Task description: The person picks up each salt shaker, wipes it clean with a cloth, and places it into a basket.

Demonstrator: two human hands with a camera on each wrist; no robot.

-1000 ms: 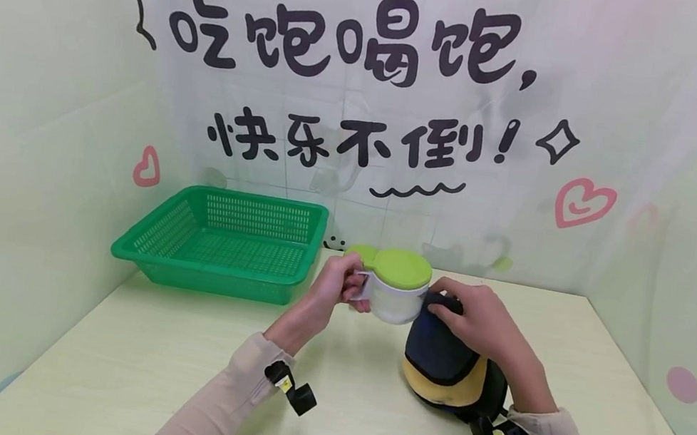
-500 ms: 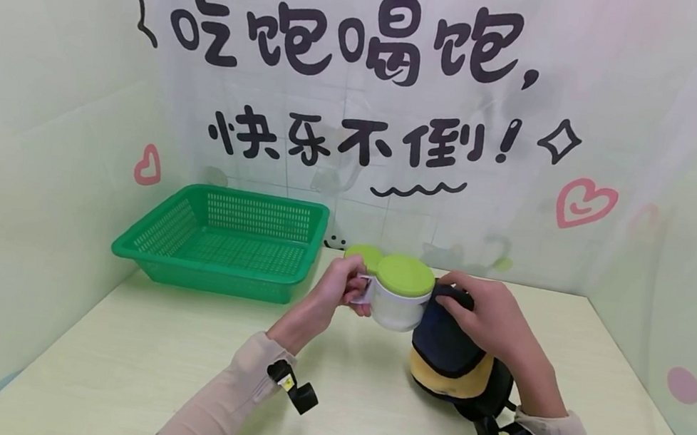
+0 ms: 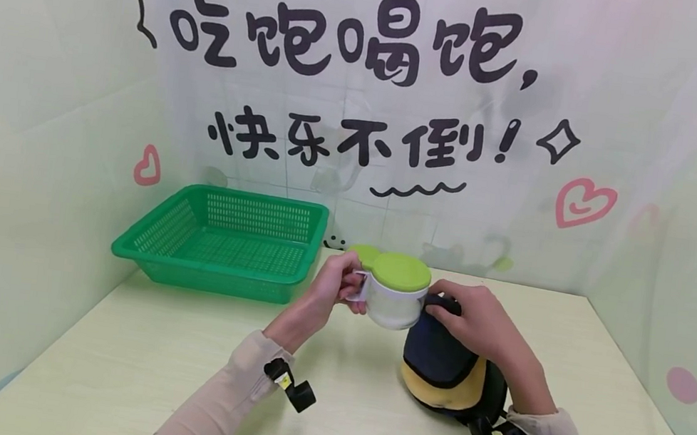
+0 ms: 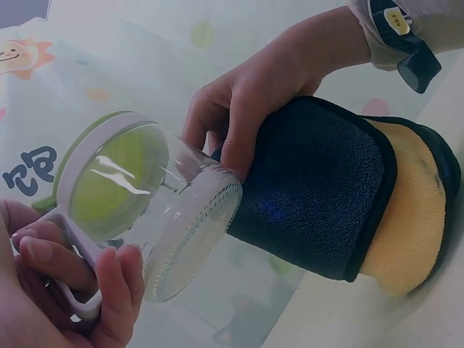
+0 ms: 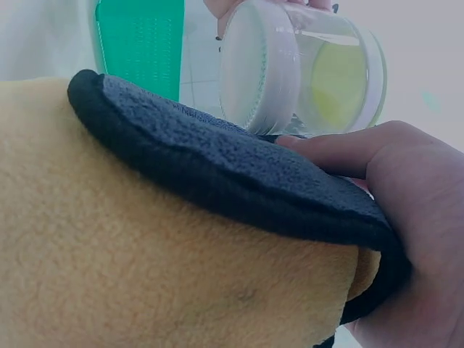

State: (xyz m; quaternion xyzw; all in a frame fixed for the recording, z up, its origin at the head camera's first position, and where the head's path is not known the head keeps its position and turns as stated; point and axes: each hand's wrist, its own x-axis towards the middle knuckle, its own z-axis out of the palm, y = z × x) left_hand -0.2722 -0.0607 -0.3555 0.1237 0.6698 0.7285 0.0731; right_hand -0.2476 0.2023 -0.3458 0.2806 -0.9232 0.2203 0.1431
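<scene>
My left hand [image 3: 335, 286] grips the white handle of a clear glass jar [image 3: 393, 307] with a green lid [image 3: 402, 272], held above the table. The left wrist view shows the jar [image 4: 192, 217] tilted, its ribbed base toward the cloth. In my right hand [image 3: 480, 320] is a thick folded cleaning cloth [image 3: 439, 353], navy on one side and yellow on the other, with black edging. Thumb and fingers pinch its upper end beside the jar's side. The cloth's lower part hangs down near the table. The right fingertips are partly hidden behind the cloth.
A green perforated plastic basket [image 3: 219, 280] stands at the back left of the pale wooden table [image 3: 338, 417]. Printed curtains [image 3: 348, 103] with black lettering enclose the back and sides.
The jar and cloth shifted slightly right and down half a second ago, then came back left and up a little. Both hands keep their holds throughout.
</scene>
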